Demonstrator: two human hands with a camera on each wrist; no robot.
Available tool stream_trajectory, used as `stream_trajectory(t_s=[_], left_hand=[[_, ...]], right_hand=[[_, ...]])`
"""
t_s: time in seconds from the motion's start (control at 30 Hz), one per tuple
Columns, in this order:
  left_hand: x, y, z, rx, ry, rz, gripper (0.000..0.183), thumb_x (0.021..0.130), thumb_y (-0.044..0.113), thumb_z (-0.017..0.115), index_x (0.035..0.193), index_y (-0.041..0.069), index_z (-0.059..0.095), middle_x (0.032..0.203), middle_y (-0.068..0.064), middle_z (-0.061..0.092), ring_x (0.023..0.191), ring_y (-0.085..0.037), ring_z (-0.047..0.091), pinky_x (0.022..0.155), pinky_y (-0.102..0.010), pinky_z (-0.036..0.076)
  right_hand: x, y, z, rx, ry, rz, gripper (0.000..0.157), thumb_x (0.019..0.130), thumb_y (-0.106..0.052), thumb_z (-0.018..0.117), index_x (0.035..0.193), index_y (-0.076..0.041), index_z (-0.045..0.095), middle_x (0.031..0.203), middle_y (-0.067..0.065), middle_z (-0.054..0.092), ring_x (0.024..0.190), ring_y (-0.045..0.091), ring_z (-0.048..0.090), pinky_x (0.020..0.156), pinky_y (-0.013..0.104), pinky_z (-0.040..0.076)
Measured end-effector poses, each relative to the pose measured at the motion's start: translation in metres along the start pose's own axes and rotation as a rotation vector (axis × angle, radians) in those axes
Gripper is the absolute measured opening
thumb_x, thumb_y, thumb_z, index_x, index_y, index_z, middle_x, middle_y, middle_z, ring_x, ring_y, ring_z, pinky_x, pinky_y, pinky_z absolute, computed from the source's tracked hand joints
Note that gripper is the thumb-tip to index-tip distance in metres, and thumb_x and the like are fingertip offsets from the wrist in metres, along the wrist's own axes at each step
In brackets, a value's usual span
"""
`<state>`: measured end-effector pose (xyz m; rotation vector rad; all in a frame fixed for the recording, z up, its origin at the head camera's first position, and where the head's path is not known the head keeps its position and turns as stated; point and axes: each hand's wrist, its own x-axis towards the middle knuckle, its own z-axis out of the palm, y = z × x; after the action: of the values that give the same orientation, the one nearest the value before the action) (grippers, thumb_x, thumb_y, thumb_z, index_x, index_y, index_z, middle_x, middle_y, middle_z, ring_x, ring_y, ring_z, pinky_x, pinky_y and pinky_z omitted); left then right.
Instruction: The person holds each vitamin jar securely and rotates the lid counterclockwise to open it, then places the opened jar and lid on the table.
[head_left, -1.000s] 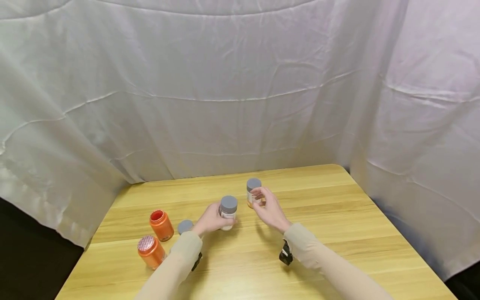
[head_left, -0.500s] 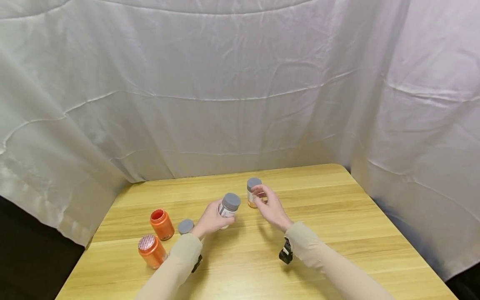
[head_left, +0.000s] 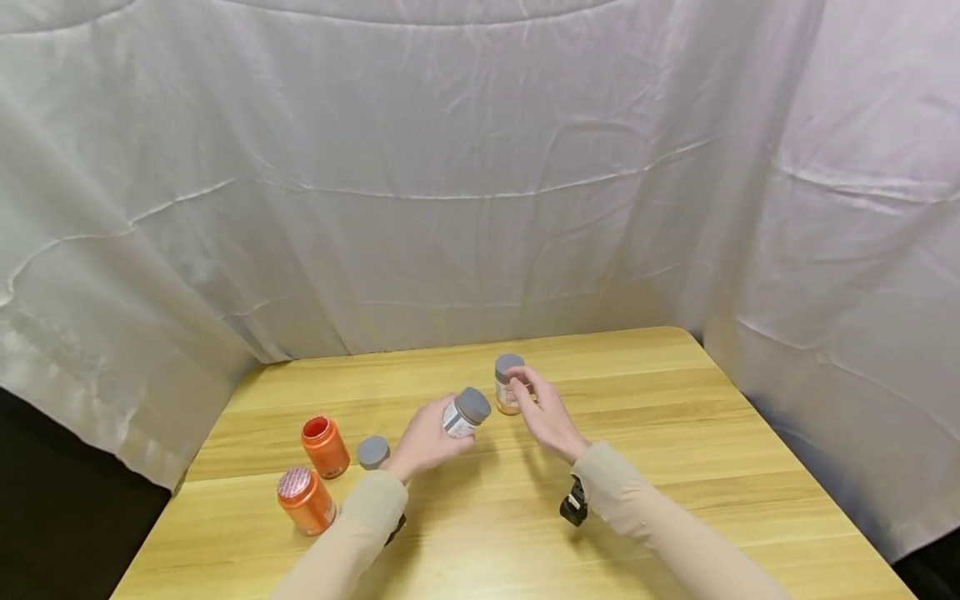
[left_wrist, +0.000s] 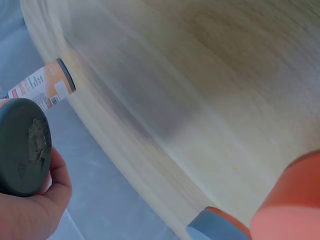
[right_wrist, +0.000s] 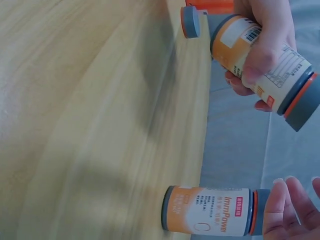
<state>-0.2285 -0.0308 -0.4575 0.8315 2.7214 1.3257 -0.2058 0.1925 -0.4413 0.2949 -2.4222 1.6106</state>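
From my end of the feed, I have the left hand point(head_left: 429, 438) with thumb and fingers wrapped firmly round a tilted bottle point(head_left: 456, 421). The bottle is clear of the wooden table point(head_left: 675, 433), above its middle, and its grey cap point(head_left: 474, 405) leans toward the right. In the left wrist view I see its dark base turned to the camera; in the right wrist view an orange ring shows just under the cap.

My right hand point(head_left: 551, 419) has its thumb and fingers apart, spread beside the top of a standing bottle point(right_wrist: 207, 210). That one is upright near the table's far edge, roughly midway between the two far corners, with "ImmPower" legible on its white and orange label. The fingers overlap its cap in my views, so I can't fairly say whether they touch it.

Toward the table's left edge I see an uncapped orange jar point(head_left: 326, 450), its red inside showing, and just beside it, farther from the far edge, a sealed orange jar point(head_left: 307, 502) with a patterned, shiny top. A grey lid point(head_left: 373, 452) lies flat between the uncapped jar and the left hand. Behind the far edge hangs a pale curtain point(head_left: 450, 208).
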Motion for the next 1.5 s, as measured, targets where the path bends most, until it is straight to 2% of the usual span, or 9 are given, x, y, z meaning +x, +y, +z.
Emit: stream_trajectory(t_s=[0.1,0.3,0.57,0.7,0.87,0.97,1.2,1.5], left_hand=[[-0.001,-0.001,0.001,0.070,0.010,0.013,0.034,0.072,0.014,0.080,0.102,0.015,0.064,0.087,0.001,0.069,0.074,-0.008,0.061,0.069,-0.026,0.052],[0.000,-0.001,0.003,0.217,0.040,0.035,0.035,0.072,0.020,0.082,0.101,0.017,0.063,0.083,0.005,0.067,0.070,-0.007,0.059,0.063,-0.026,0.050],[0.000,0.007,0.004,0.333,0.069,-0.017,0.040,0.072,0.023,0.085,0.104,0.013,0.063,0.083,0.003,0.068,0.069,-0.010,0.060,0.061,-0.029,0.049],[0.000,0.012,0.005,0.371,0.086,-0.028,0.038,0.072,0.023,0.084,0.101,0.013,0.062,0.080,0.002,0.067,0.065,-0.010,0.059,0.058,-0.028,0.048],[0.000,0.018,0.007,0.414,0.108,-0.033,0.037,0.070,0.022,0.084,0.098,0.013,0.061,0.079,0.002,0.066,0.063,-0.011,0.058,0.056,-0.027,0.047],[0.001,0.021,0.008,0.445,0.120,-0.031,0.038,0.070,0.023,0.085,0.099,0.013,0.061,0.080,0.001,0.066,0.063,-0.011,0.058,0.055,-0.027,0.046],[0.002,0.028,0.012,0.502,0.113,-0.037,0.042,0.071,0.025,0.086,0.103,0.011,0.062,0.082,0.000,0.068,0.063,-0.012,0.059,0.056,-0.026,0.048],[0.004,0.032,0.018,0.556,0.118,-0.045,0.047,0.072,0.028,0.085,0.109,0.009,0.062,0.085,-0.003,0.070,0.066,-0.016,0.062,0.057,-0.029,0.050]], right_hand=[[0.000,-0.002,0.000,-0.033,0.003,-0.003,0.035,0.107,-0.026,0.044,0.133,-0.007,0.057,0.120,0.019,0.067,0.107,0.039,0.063,0.085,0.036,0.053],[0.004,-0.008,0.002,-0.130,0.010,-0.020,0.040,0.107,-0.034,0.045,0.130,-0.005,0.060,0.110,0.012,0.069,0.094,0.024,0.063,0.080,0.034,0.051],[0.008,-0.016,0.008,-0.221,-0.017,0.031,0.039,0.105,-0.045,0.047,0.117,-0.012,0.064,0.091,0.009,0.070,0.076,0.013,0.062,0.069,0.030,0.051],[0.008,-0.020,0.012,-0.273,-0.024,0.047,0.040,0.103,-0.048,0.049,0.108,-0.011,0.065,0.080,0.007,0.067,0.066,0.013,0.058,0.060,0.029,0.047],[0.008,-0.024,0.016,-0.299,-0.043,0.077,0.044,0.101,-0.052,0.048,0.101,-0.011,0.064,0.066,-0.001,0.055,0.054,0.013,0.045,0.050,0.028,0.039],[0.008,-0.025,0.018,-0.313,-0.050,0.090,0.046,0.102,-0.054,0.046,0.097,-0.011,0.063,0.063,-0.003,0.051,0.052,0.012,0.041,0.049,0.027,0.036],[0.008,-0.025,0.022,-0.335,-0.032,0.112,0.044,0.102,-0.052,0.046,0.089,-0.013,0.062,0.065,-0.001,0.053,0.054,0.014,0.044,0.051,0.028,0.037],[0.010,-0.023,0.025,-0.319,-0.034,0.151,0.046,0.101,-0.053,0.048,0.090,-0.010,0.061,0.071,0.003,0.059,0.058,0.015,0.049,0.052,0.027,0.040]])
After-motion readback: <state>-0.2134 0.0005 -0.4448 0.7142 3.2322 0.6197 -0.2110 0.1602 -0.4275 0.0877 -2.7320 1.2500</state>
